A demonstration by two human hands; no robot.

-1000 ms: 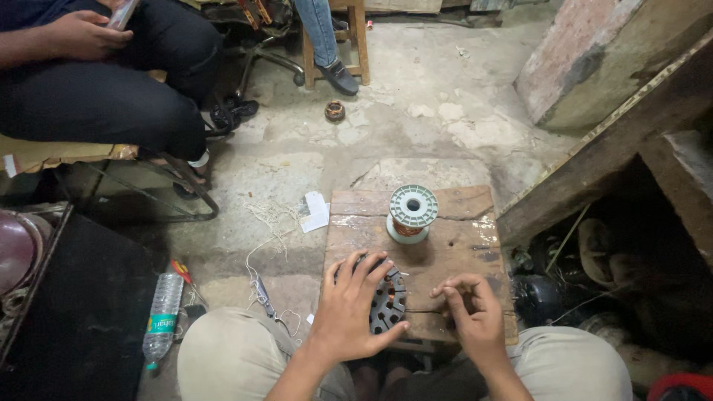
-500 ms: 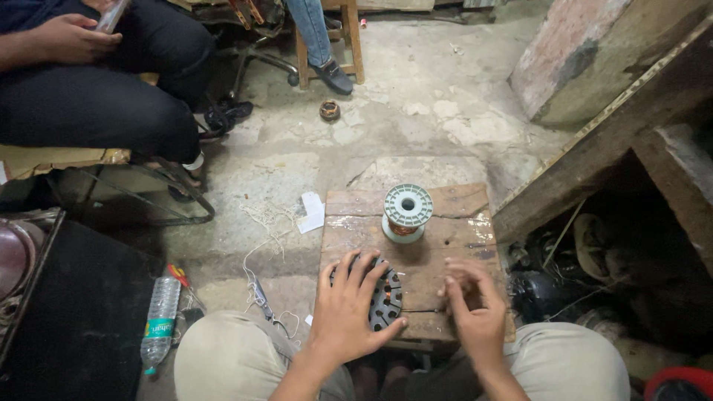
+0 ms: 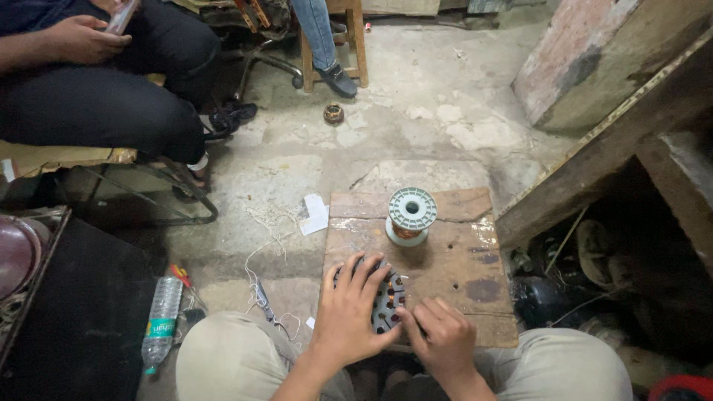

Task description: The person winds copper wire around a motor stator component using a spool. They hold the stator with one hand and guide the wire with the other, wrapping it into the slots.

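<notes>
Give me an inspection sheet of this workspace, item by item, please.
Surface: worn wooden board on a cracked concrete floor, stained.
Job's things: round metal stator with copper windings; green spool of copper wire stands upright behind it.
Clutter: plastic bottle lying on the floor, paper scrap, small round part.
Hands: left hand spread over the stator; right hand touches its edge with the fingertips.
Cables: loose thread or wire left of the board.
Surroundings: seated person at upper left, wooden stool, timber beam.
</notes>
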